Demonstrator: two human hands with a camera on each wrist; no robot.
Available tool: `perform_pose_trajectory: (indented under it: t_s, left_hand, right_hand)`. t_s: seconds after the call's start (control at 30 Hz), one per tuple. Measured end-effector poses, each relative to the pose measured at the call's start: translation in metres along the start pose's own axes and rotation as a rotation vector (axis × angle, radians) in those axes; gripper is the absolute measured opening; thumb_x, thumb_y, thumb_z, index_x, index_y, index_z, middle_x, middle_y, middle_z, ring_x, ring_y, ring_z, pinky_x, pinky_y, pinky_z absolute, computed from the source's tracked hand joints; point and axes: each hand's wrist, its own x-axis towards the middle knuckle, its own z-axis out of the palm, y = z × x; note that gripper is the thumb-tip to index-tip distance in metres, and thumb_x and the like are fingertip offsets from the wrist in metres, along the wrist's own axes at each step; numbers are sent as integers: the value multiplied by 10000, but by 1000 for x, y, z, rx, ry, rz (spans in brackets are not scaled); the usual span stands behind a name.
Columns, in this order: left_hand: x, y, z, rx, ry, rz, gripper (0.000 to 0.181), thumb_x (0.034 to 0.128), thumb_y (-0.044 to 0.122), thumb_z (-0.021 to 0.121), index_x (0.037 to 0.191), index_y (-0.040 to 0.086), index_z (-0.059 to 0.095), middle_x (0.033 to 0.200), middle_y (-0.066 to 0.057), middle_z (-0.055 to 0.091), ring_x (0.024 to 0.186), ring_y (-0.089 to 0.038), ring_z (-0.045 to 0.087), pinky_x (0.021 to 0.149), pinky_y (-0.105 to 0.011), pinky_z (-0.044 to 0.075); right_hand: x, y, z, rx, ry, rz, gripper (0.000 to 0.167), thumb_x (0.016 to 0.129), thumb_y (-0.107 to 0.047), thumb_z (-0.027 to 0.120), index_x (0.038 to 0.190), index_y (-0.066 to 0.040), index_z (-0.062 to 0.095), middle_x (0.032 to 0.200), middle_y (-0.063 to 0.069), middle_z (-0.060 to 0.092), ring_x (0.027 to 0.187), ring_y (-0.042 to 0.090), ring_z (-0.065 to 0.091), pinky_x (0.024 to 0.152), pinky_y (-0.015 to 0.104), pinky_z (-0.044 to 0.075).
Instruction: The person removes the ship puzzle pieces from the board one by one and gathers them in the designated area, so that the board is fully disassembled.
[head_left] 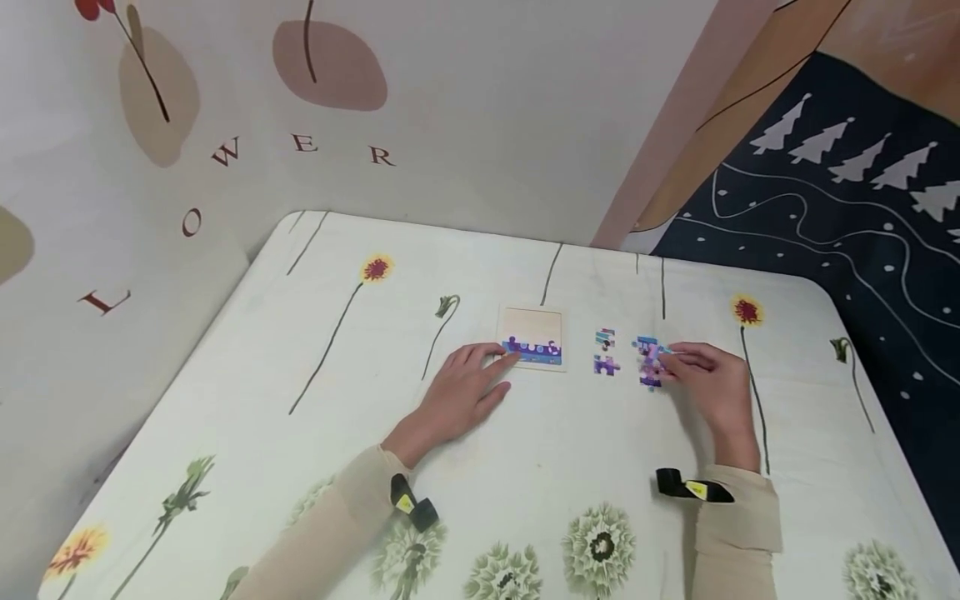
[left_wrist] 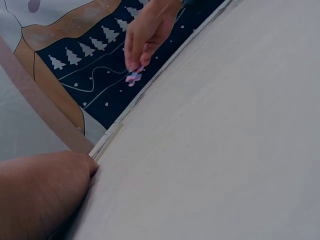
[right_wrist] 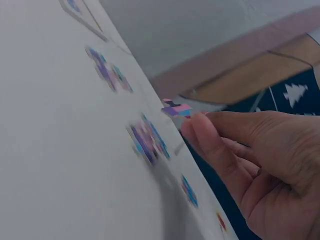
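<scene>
Nearest you, your beige sleeves (head_left: 738,533), strapped in black at the cuffs, cross a smooth white counter (head_left: 570,442) printed with flowers. Your left hand (head_left: 459,398) rests with fingers extended, touching the lower-left edge of a flat, square puzzle board (head_left: 532,323) partly filled with purple-blue pieces. Your right hand (head_left: 714,387) pinches a knobbed pink-and-purple piece (right_wrist: 176,108) above the counter; loose pieces (head_left: 607,365) lie between it and the board. Beyond rises a pale, lettered wall (head_left: 487,100), beside a dark-blue tree-patterned backdrop (head_left: 862,225).
</scene>
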Motion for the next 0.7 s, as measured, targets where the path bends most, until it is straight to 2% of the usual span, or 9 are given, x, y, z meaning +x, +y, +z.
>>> perform_pose_trajectory:
  t_s: [0.13,0.27,0.4,0.6,0.7]
  left_hand:
    - [0,0,0,4,-2,1,479,1097,332,494,1561,214,492,1515,-82,475,1394,-315,410,1166,-498,327]
    - [0,0,0,8,2,3,480,1098,332,493,1564,215,487,1514,-82,476,1395,-316,411,1164,-502,331]
    - [0,-1,1,10,12,10,475,1098,323,497,1559,207,494,1507,-88,481,1393,-327,419,1158,-513,340]
    - [0,-1,2,27,3,12,476,1103,327,483,1565,212,484,1513,-85,477,1399,-325,416,1161,-509,339]
    - [0,-2,2,26,11,19,473,1100,321,489,1558,207,495,1504,-92,486,1393,-330,424,1152,-515,348]
  right_hand:
    - [-2,11,-26,-88,-3,47,380,972,-147,742,1277,73,687,785,-227,696,716,-18,714,697,148,570]
    - [-1,19,-39,-140,-29,115,418,994,-199,718,1312,69,667,784,-223,684,706,-18,691,668,158,568]
    - [1,26,-42,-180,-57,161,425,999,-223,712,1310,63,670,803,-207,687,703,-13,677,654,167,567]
    - [1,34,-42,-228,-57,159,393,1007,-215,699,1299,47,688,894,-173,685,712,-3,664,643,172,562]
    - [0,35,-42,-256,-44,167,381,1016,-224,684,1303,27,695,969,-110,685,728,14,646,640,163,554]
